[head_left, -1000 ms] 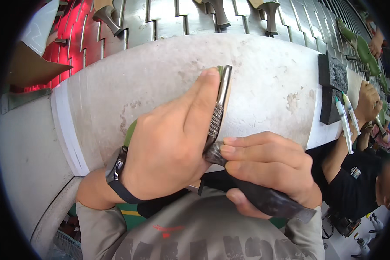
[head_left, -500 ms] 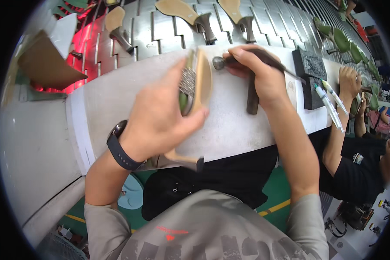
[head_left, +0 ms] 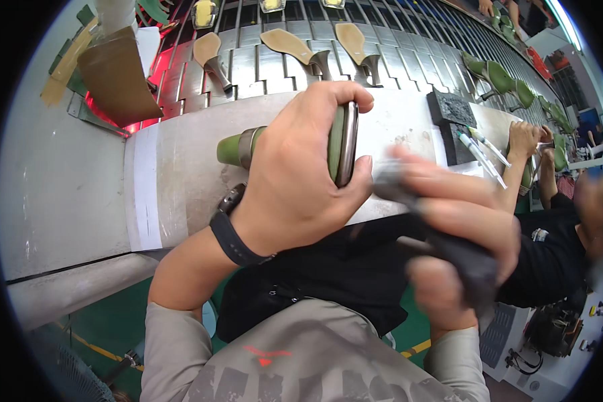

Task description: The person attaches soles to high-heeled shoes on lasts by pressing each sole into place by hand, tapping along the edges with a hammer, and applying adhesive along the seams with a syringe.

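My left hand (head_left: 295, 157) is closed around a green shoe (head_left: 231, 150), held above the white worktop. Its green end and a metallic band show left of the hand; a green part with a dark brown edge shows between my fingers and thumb. The rest of the shoe is behind the hand. Close by on the right, my right hand (head_left: 459, 201) is blurred by motion, its fingers wrapped round a dark hammer (head_left: 465, 258). I seem to grip it by the head, with the blurred round face toward the shoe, apart from it or nearly touching.
Several tan-soled heeled shoes (head_left: 285, 41) lie on the metal slat conveyor (head_left: 248, 63) beyond the worktop (head_left: 187, 144). A black block (head_left: 459, 144) and syringe-like tubes (head_left: 482, 159) sit to the right, near a co-worker's hand (head_left: 524, 139). Brown cardboard (head_left: 117, 77) stands at left.
My left hand has turned the shoe, so its tan sole and heel no longer show as before. The right hand with the hammer has swung down and nearer to me. The view has shifted slightly.
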`<action>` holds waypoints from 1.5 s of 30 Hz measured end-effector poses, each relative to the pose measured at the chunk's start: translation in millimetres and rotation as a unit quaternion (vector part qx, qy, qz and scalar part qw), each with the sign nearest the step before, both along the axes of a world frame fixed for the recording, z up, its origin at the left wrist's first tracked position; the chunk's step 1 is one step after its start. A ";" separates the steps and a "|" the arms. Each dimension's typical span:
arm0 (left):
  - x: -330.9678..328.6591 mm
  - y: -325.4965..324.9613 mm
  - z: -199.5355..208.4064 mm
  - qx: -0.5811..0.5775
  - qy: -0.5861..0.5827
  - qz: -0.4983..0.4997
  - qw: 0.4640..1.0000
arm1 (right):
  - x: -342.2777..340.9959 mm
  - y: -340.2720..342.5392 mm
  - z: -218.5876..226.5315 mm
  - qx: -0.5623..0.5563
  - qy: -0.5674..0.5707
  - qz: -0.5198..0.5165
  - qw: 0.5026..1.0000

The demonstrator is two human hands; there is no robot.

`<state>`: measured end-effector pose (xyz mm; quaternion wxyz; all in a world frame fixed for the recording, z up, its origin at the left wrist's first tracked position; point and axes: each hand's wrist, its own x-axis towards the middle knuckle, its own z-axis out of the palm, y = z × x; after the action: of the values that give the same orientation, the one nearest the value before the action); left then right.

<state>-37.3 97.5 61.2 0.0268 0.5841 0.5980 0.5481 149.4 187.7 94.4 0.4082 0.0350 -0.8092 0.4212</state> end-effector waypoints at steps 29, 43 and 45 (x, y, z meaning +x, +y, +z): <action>44.6 -34.4 -55.6 0.162 0.108 0.030 0.980 | 2.5 -11.6 48.1 -0.255 -0.259 -0.024 0.931; 23.0 -91.7 -145.0 -0.019 0.287 0.233 0.929 | 24.6 -72.0 -105.7 -0.185 -0.208 0.026 0.960; 22.9 -92.9 -145.7 -0.019 0.287 0.234 0.929 | 16.6 -64.1 -97.4 -0.168 -0.184 0.036 0.968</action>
<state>-14.4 4.6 -84.5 -0.2637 0.5592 0.7105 0.3362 166.0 123.5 -3.0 0.2367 -0.0831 -0.7860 0.5650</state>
